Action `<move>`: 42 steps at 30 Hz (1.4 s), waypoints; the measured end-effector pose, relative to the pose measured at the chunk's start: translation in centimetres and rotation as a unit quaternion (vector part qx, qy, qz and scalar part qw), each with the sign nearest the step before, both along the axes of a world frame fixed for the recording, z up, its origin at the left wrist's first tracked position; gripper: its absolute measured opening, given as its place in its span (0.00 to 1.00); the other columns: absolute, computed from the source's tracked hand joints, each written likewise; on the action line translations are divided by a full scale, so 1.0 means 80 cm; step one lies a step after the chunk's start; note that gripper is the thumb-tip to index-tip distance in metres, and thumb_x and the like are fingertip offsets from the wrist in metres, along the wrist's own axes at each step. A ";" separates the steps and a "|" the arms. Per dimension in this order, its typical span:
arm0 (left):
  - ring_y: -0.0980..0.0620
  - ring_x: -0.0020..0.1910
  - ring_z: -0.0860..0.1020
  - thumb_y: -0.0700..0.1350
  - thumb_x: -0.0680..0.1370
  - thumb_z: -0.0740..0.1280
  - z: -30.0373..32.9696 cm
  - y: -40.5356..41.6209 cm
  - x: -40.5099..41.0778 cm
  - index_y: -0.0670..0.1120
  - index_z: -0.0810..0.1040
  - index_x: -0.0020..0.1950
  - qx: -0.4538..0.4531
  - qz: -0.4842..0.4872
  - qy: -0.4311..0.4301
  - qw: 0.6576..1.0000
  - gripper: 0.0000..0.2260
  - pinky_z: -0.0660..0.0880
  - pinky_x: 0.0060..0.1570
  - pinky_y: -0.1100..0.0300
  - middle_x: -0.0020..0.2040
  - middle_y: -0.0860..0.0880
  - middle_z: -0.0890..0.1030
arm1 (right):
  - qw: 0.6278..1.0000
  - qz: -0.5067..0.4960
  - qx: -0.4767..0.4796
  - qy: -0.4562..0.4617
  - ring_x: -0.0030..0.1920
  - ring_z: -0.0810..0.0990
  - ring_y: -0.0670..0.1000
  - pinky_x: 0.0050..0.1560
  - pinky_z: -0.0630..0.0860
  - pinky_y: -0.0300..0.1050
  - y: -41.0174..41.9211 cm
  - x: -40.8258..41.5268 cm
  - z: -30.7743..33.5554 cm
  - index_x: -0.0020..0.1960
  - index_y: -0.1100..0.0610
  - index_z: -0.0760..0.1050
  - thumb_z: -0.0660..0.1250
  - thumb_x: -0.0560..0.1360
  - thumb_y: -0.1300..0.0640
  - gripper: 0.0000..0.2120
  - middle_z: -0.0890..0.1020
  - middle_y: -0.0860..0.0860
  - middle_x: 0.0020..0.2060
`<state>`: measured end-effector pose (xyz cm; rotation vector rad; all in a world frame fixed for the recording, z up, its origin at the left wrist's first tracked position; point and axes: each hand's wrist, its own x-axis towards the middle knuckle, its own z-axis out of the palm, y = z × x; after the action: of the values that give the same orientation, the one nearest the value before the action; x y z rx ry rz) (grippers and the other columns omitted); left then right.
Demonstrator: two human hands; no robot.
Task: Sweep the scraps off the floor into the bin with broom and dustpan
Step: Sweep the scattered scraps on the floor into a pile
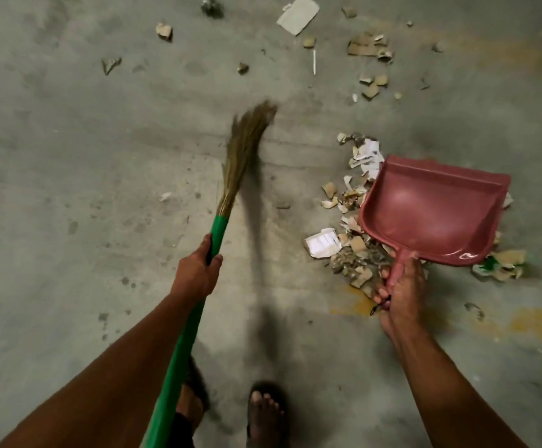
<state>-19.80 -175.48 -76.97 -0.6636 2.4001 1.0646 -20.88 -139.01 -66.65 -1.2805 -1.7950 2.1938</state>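
Observation:
My left hand (198, 270) grips the green handle of a grass broom (240, 156); its brown bristles point up and right and look blurred. My right hand (400, 292) holds the handle of a dark red dustpan (434, 208), whose empty scoop hangs over a heap of paper and cardboard scraps (350, 244). Part of the heap is hidden under the pan. More scraps (368, 46) lie scattered farther off, among them a larger white sheet (298, 14). No bin is in view.
Grey concrete floor (69, 156) with stains and worn yellow paint (534, 321) at the right. My sandalled feet (264, 412) stand at the bottom centre. A green and white wrapper (492, 266) lies beside the pan's right corner.

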 end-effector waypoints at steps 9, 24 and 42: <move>0.41 0.50 0.85 0.54 0.86 0.63 -0.021 0.155 -0.046 0.57 0.56 0.85 0.025 -0.162 -0.063 0.985 0.29 0.85 0.50 0.48 0.62 0.39 0.81 | 0.999 0.031 -0.002 0.015 0.19 0.63 0.44 0.21 0.62 0.34 0.025 0.039 -0.018 0.55 0.52 0.72 0.58 0.85 0.38 0.17 0.71 0.49 0.32; 0.50 0.41 0.83 0.52 0.85 0.66 0.076 0.059 0.051 0.60 0.61 0.84 0.029 -0.101 0.068 0.992 0.29 0.83 0.47 0.55 0.59 0.43 0.85 | 1.000 0.012 -0.011 0.001 0.21 0.63 0.45 0.21 0.61 0.35 -0.007 0.025 0.040 0.52 0.50 0.74 0.57 0.86 0.40 0.15 0.72 0.49 0.32; 0.51 0.43 0.83 0.54 0.86 0.61 0.025 0.158 0.140 0.54 0.56 0.85 0.081 -0.090 -0.055 0.991 0.29 0.85 0.47 0.54 0.56 0.45 0.83 | 0.997 0.070 0.005 -0.015 0.19 0.63 0.45 0.21 0.62 0.34 -0.019 0.064 -0.011 0.57 0.52 0.72 0.56 0.85 0.37 0.19 0.71 0.51 0.33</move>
<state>-8.59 -162.80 -74.95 -0.4304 2.2035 1.1024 -15.75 -140.53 -67.54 -1.2292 -1.9611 2.2426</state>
